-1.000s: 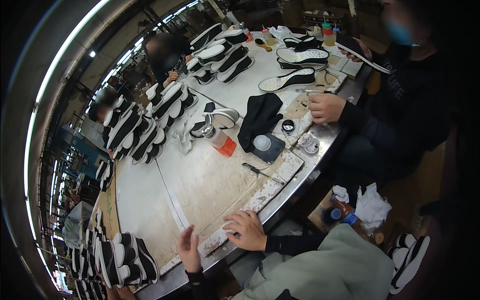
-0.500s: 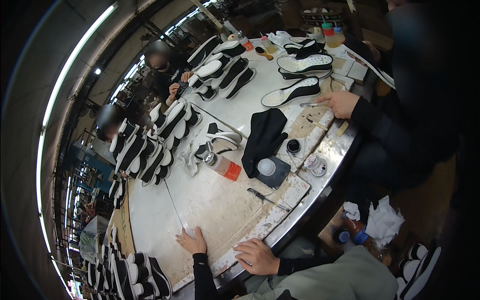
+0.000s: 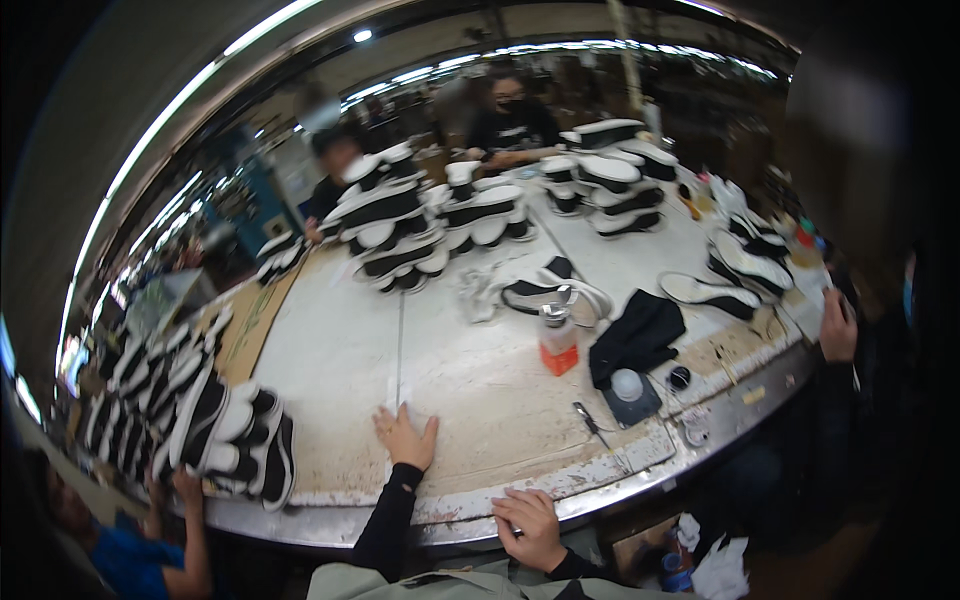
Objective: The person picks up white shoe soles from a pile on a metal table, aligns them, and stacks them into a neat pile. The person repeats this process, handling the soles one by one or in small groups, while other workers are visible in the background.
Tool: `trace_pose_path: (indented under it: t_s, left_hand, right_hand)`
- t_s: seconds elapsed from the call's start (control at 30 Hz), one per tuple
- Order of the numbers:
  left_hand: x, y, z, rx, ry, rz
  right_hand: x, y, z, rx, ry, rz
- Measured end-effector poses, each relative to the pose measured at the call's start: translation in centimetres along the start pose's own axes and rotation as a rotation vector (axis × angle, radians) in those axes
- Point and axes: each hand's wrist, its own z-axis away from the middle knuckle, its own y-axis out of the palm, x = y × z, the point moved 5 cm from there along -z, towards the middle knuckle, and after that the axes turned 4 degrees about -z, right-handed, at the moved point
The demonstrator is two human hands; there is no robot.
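My left hand (image 3: 408,438) lies flat on the white worktable (image 3: 340,400) with fingers spread, holding nothing. At the table's front edge rests my right hand (image 3: 530,528), its fingers loosely bent but apart, with nothing plainly held. Ahead and to the right of my hands stands a clear bottle of orange-red liquid (image 3: 558,342) with a metal top. Beside it are a black cloth (image 3: 637,330) and a small white-lidded pot (image 3: 628,385) on a dark pad. A black-handled pen-like tool (image 3: 590,424) lies nearer the edge.
Black-and-white shoe soles are stacked at far centre (image 3: 385,215), far right (image 3: 610,175) and left (image 3: 230,425). A crumpled white cloth (image 3: 480,292) lies mid-table. Co-workers sit across; a person in blue (image 3: 130,560) touches the left stack. Another person's hand (image 3: 838,325) is at right.
The view has swung left and levelled, bringing the left stack and the person in blue into sight. Both my hands stay resting at about the same spots on the table.
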Motion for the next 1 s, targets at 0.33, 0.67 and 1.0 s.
trace_pose_path:
  t_s: [0.33, 0.67, 1.0]
  left_hand:
    - [-2.3, 0.7, 0.6, 0.067, -0.014, -0.02]
    - [-0.6, -2.2, 5.0, 0.039, 0.143, 0.219]
    - [0.8, -4.1, 8.4, -0.122, 0.19, 0.531]
  right_hand:
    - [2.1, 1.8, -3.9, 0.125, 0.38, -0.459]
    - [22.1, 6.1, -9.0, 1.221, 0.289, -1.704]
    - [23.0, 8.8, -6.4, 1.297, 0.275, -1.909]
